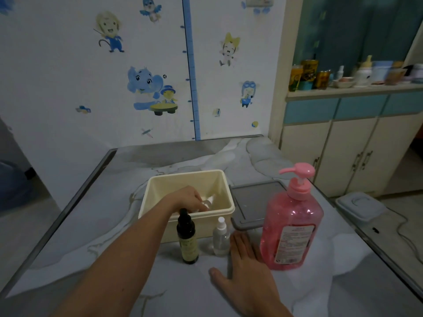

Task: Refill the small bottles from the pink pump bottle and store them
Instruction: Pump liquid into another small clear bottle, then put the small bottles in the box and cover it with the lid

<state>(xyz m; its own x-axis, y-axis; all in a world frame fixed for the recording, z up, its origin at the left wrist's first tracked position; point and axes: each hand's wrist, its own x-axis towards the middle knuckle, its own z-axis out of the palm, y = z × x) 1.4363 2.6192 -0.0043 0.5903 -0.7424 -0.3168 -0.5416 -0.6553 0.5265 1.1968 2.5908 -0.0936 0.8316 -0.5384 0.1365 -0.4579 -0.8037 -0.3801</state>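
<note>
The pink pump bottle (291, 227) stands at the right of the table. In front of a cream plastic bin (223, 186) stand a dark dropper bottle (187, 239) and a small clear spray bottle (221, 239). My left hand (190, 199) reaches down into the bin and grips a small clear bottle (207, 203) lying there, which my fingers partly hide. My right hand (246, 271) lies flat on the table with straight fingers, between the spray bottle and the pink pump bottle, holding nothing.
A grey lid (258, 202) lies flat between the bin and the pink pump bottle. The table (128, 259) has a marbled cover and stands against a decorated wall. A cabinet (343, 145) with jars on its shelf stands at the right.
</note>
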